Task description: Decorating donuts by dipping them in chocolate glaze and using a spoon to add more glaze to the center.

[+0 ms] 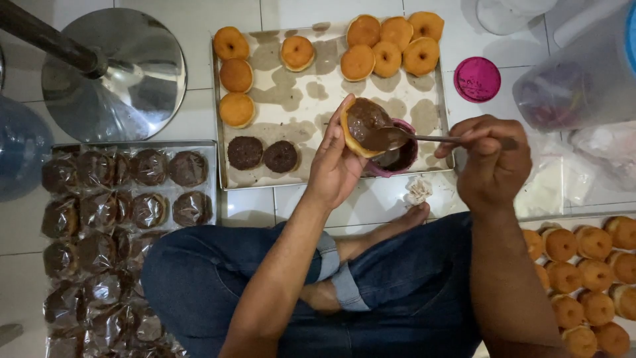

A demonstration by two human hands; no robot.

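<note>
My left hand (334, 166) holds a round donut (361, 126) tilted up, its top partly covered in brown chocolate spread. My right hand (493, 159) grips a metal spoon (404, 137) whose bowl rests against the donut's chocolate. Just below the spoon sits a small pink bowl of chocolate (397, 159) on the paper-lined tray (318, 99). The tray holds several plain golden donuts (387, 46) at the back and two chocolate-topped ones (264, 154) at the front left.
I sit cross-legged on white floor tiles. A tray of plastic-wrapped chocolate donuts (112, 219) lies at my left. Plain donuts (586, 272) fill a tray at my right. A pink lid (477, 79), a clear plastic container (583, 73) and a chrome stand base (116, 69) lie beyond.
</note>
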